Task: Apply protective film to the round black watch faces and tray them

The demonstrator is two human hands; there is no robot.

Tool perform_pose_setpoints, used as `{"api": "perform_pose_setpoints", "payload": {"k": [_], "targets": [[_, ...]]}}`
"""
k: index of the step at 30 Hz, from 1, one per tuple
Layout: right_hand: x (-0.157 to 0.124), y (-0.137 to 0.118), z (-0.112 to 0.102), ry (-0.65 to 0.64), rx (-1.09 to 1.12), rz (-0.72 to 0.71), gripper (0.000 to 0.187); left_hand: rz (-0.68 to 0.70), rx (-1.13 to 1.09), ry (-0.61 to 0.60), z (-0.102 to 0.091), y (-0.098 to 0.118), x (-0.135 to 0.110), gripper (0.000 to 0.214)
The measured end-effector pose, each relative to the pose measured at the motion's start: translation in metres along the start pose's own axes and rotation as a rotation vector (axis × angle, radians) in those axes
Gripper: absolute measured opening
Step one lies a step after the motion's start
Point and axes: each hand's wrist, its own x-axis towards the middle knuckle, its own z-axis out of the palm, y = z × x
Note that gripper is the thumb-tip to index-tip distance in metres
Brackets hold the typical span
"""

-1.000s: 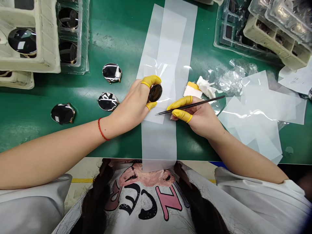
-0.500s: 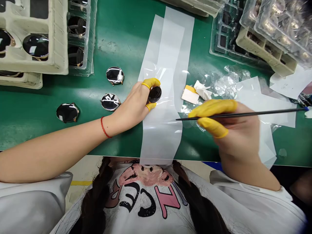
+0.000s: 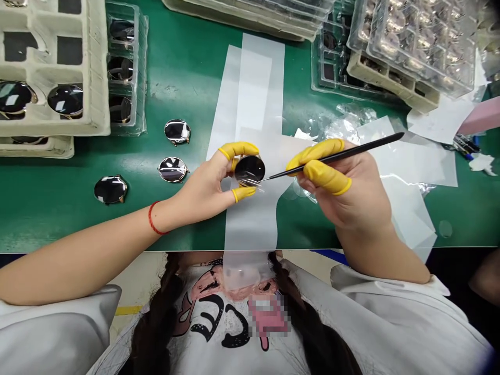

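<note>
My left hand (image 3: 219,179), with yellow finger cots on its fingertips, grips sunglasses (image 3: 250,167) by the edges, one dark round lens facing up. A clear film (image 3: 250,183) shows along the lens's lower edge. In my right hand (image 3: 339,182), also in yellow finger cots, are thin black tweezers (image 3: 351,153), held like a pen. Their pale tip meets the lower right of the lens, at or very close to the film; exact contact is unclear. Under both hands lie whitish translucent sheets (image 3: 250,224). Three more dark-lensed sunglasses (image 3: 110,189) rest left of my left hand.
Stacked trays with sunglasses (image 3: 96,112) stand at the upper left. More clear and beige trays (image 3: 390,83) are stacked at the upper right. Loose clear film pieces (image 3: 344,125) and white papers (image 3: 417,161) lie on the green table (image 3: 183,62) to the right.
My right hand has moved left, bringing the tweezers' tip from the sheet to the lens. My left hand has tilted the lens more toward the camera. The view has shifted slightly.
</note>
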Motion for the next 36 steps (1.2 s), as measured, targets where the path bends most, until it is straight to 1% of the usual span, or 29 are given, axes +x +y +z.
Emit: {"api": "perform_pose_setpoints", "payload": {"k": [2,4,9,14,19,22,26,31,36], "targets": [[0.003,0.002,-0.002,0.017,0.008,0.015,0.036,0.001,-0.018,-0.019,0.001,0.001,-0.001,0.050],[0.005,0.003,-0.004,0.030,0.047,0.022,0.035,0.004,-0.019,-0.011,0.001,0.001,-0.002,0.049],[0.010,0.005,-0.004,0.053,0.128,0.021,0.037,-0.040,-0.019,-0.004,0.001,0.004,-0.003,0.050],[0.011,0.010,-0.007,0.056,0.007,0.010,0.039,-0.040,-0.002,-0.012,0.002,0.003,-0.003,0.050],[0.009,0.014,-0.011,0.065,-0.002,-0.022,0.035,-0.021,0.006,-0.004,0.002,0.002,-0.003,0.050],[0.008,0.015,-0.012,0.053,-0.033,-0.043,0.034,-0.047,0.025,-0.004,0.001,0.002,-0.003,0.050],[0.008,0.017,-0.013,0.074,-0.088,-0.042,0.038,-0.073,0.042,-0.010,0.002,0.003,-0.003,0.051],[0.007,0.016,-0.013,0.080,-0.072,-0.040,0.039,-0.050,0.036,-0.002,0.002,0.003,-0.003,0.051],[0.005,0.014,-0.012,0.076,-0.026,-0.062,0.031,-0.047,0.014,-0.001,0.002,0.002,-0.003,0.051]]}}
